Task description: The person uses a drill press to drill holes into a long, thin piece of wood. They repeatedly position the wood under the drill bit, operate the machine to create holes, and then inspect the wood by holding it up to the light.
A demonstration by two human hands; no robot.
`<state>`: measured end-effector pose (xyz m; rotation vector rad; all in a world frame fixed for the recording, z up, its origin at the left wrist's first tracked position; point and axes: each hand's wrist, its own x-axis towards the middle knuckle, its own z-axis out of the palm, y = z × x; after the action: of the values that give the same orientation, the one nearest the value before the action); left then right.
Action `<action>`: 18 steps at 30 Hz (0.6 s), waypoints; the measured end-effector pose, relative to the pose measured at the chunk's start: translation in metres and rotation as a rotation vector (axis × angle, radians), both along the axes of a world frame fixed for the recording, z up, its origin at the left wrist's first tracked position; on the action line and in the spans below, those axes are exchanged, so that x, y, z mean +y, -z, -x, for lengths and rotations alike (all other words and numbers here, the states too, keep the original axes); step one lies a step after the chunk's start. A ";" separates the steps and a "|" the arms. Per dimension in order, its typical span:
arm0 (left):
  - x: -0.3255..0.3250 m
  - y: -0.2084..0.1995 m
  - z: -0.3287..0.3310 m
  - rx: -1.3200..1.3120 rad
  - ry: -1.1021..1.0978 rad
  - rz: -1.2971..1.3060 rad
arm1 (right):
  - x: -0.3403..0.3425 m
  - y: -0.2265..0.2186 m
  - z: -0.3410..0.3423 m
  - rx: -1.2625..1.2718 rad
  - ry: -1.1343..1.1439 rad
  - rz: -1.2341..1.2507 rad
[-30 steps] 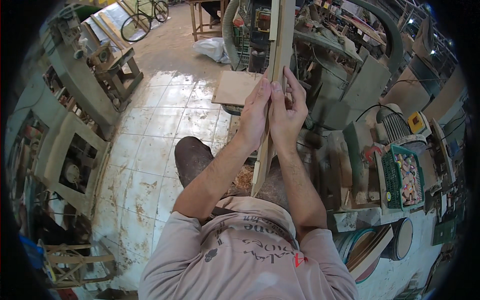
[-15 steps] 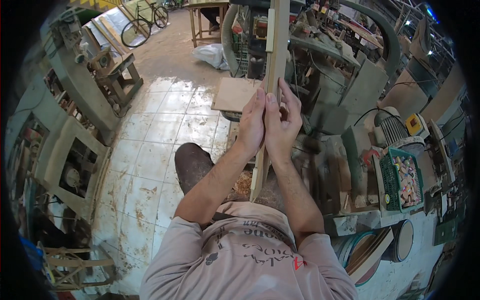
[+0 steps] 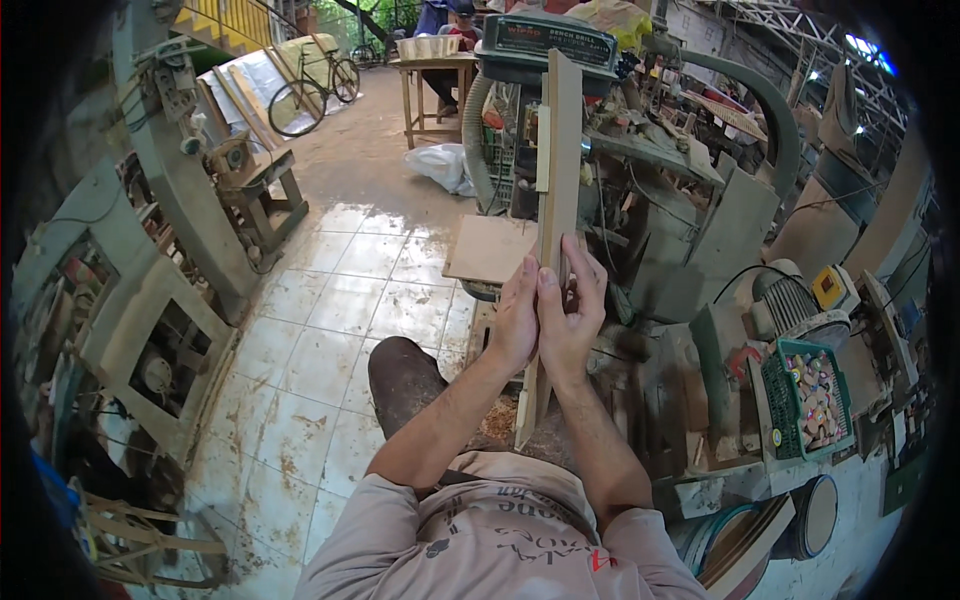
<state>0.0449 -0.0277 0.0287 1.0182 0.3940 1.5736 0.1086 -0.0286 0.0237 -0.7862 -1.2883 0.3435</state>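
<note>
A long, narrow wooden board [image 3: 564, 150] stretches away from my waist, up the middle of the view. Pale thin strips [image 3: 543, 150] sit along its left side near the far end and again near my body. My left hand [image 3: 515, 318] presses against the board's left face, thumb along its edge. On the other side my right hand [image 3: 572, 318] grips it, fingers bent round the right face. Both thumbs lie close together on top. Beyond the far end stands a bench drill [image 3: 548, 42], with a flat square wooden board [image 3: 490, 248] low in front of it.
To the right, a green crate [image 3: 775, 400] of small coloured pieces stands beside an electric motor [image 3: 790, 300]. Drums [image 3: 812, 520] and curved wood pieces sit below it. Machines line the left. Far off are a bicycle [image 3: 300, 105] and a person at a wooden table [image 3: 435, 65].
The view has tilted up, so the hands and board appear lower and the board's far end, the drill's top and the seated person now show. Both hands keep their hold on the board.
</note>
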 end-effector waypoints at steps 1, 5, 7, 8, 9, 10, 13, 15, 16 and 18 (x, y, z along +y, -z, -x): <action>-0.001 0.000 0.002 0.003 0.020 0.002 | -0.001 0.001 -0.001 -0.025 0.017 -0.012; 0.002 0.008 0.011 0.030 0.070 -0.011 | -0.002 0.001 0.002 -0.057 0.027 -0.024; 0.004 0.009 0.011 -0.002 0.060 -0.008 | -0.003 0.002 0.002 -0.098 0.024 -0.039; 0.004 0.010 0.009 -0.045 0.044 0.005 | -0.003 0.003 0.002 -0.119 0.023 -0.046; 0.004 0.010 0.008 -0.088 0.028 0.018 | -0.003 0.003 0.002 -0.134 0.024 -0.037; 0.007 0.014 0.008 -0.086 0.027 0.028 | -0.003 0.004 0.002 -0.147 0.026 -0.028; 0.014 0.023 0.010 -0.081 0.016 0.050 | -0.001 0.008 0.004 -0.166 0.035 -0.043; 0.012 0.018 0.011 -0.078 -0.002 0.052 | -0.001 0.009 0.005 -0.169 0.041 -0.049; 0.013 0.020 0.011 -0.089 0.009 0.048 | -0.001 0.009 0.005 -0.170 0.045 -0.041; 0.018 0.025 0.011 -0.112 0.030 0.039 | -0.002 0.011 0.005 -0.175 0.045 -0.026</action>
<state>0.0341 -0.0096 0.0038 0.8977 0.3298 1.5818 0.1036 -0.0306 0.0130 -0.8364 -1.4337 0.2254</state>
